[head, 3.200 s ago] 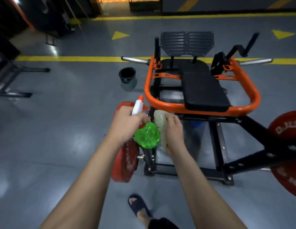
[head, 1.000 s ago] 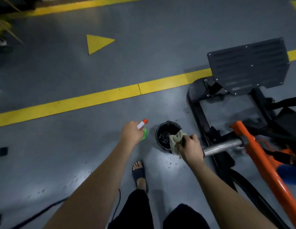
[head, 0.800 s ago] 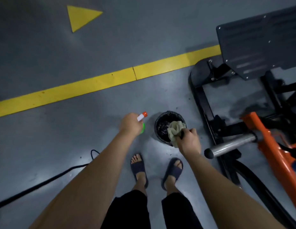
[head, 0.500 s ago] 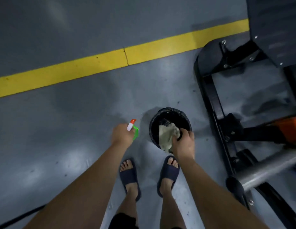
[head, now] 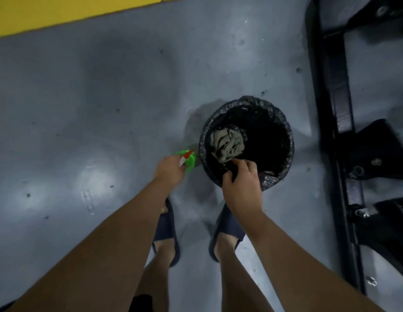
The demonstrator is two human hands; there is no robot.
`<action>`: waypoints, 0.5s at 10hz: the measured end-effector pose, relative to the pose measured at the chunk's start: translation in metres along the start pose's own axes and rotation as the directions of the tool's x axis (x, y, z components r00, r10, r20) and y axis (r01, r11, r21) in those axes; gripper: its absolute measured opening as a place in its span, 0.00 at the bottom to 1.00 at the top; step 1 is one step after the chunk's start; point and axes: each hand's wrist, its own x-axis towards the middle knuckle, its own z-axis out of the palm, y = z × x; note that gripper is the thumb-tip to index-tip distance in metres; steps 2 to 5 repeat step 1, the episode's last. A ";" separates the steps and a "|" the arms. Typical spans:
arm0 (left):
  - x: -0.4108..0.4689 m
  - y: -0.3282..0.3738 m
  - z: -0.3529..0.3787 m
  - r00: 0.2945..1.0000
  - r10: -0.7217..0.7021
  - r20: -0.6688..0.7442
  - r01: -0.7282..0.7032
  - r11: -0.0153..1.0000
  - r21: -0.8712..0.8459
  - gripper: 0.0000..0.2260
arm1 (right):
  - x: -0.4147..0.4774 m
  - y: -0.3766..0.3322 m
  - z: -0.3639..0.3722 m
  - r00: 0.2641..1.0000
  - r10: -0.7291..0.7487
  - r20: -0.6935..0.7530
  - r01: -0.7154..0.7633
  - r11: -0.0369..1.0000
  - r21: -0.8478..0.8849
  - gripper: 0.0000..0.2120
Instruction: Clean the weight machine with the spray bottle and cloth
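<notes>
Head view, left hand (head: 170, 168) gripping spray bottle (head: 189, 159), cloth (head: 227, 144) in black bin (head: 288, 140)

Dark blue slide sandals (head: 165, 230) on both feet, black shorts (head: 141, 304).

My left hand (head: 171, 171) grips the spray bottle (head: 190, 162) just left of the bin (head: 271, 179). My right hand (head: 241, 185) sits over its near rim, fingers curled, hold unclear. Both forearms reach down.
</notes>
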 end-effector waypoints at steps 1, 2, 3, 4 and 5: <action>0.003 0.001 0.002 0.999 -0.014 0.038 0.013 1.000 0.006 0.12 | -0.004 -0.003 0.003 1.000 0.004 0.017 -0.003 1.000 -0.030 0.21; 0.003 0.001 0.002 0.999 -0.014 0.038 0.013 1.000 0.006 0.12 | -0.004 -0.003 0.003 1.000 0.004 0.017 -0.003 1.000 -0.030 0.21; 0.003 0.001 0.002 0.999 -0.014 0.038 0.013 1.000 0.006 0.12 | -0.004 -0.003 0.003 1.000 0.004 0.017 -0.003 1.000 -0.030 0.21; 0.003 0.001 0.002 0.999 -0.014 0.038 0.013 1.000 0.006 0.12 | -0.004 -0.003 0.003 1.000 0.004 0.017 -0.003 1.000 -0.030 0.21; 0.003 0.001 0.002 0.999 -0.014 0.038 0.013 1.000 0.006 0.12 | -0.004 -0.003 0.003 1.000 0.004 0.017 -0.003 1.000 -0.030 0.21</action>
